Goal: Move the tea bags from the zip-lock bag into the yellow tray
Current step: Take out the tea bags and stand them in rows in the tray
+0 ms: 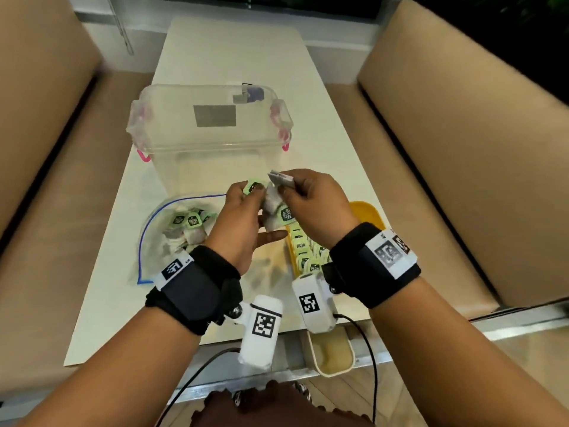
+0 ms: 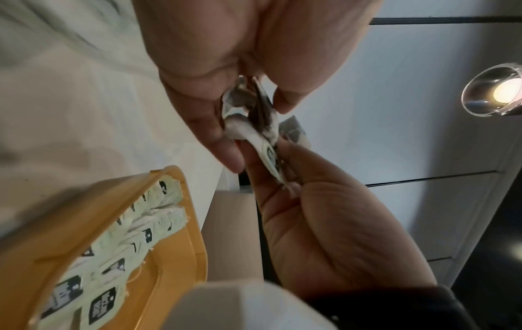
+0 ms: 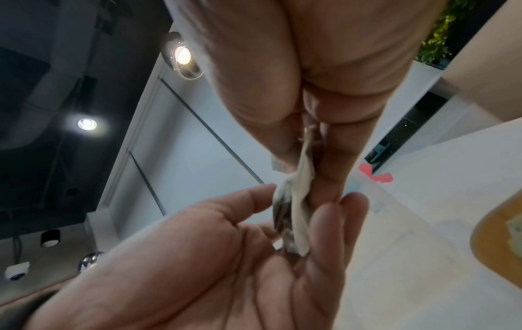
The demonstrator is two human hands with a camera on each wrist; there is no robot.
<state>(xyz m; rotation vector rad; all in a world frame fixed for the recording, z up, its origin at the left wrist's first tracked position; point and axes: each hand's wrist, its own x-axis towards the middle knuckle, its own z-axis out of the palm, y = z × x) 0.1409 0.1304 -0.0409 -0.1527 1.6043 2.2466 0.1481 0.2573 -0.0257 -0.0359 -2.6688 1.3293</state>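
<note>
We hold a small bunch of tea bags (image 1: pixel 272 211) between both hands above the table (image 1: pixel 215 57), between the zip-lock bag (image 1: pixel 172 229) and the yellow tray (image 1: pixel 368 212). Our left hand (image 1: pixel 243 223) pinches the bunch, and our right hand (image 1: pixel 314 204) pinches one bag's top. The bunch's long axis runs roughly upright, tags uppermost. More bags stand in rows in the tray.

Both forearms reach forward side by side, each with a black band strapped round the wrist. The left hand (image 1: pixel 243 223) and right hand (image 1: pixel 311 204) meet in the air, fingertips nearly touching. The left thumb and fingers are curled in a pinch; the right fingers (image 2: pixel 285 156) bend inward, also pinching, with the knuckles turned up.
</note>
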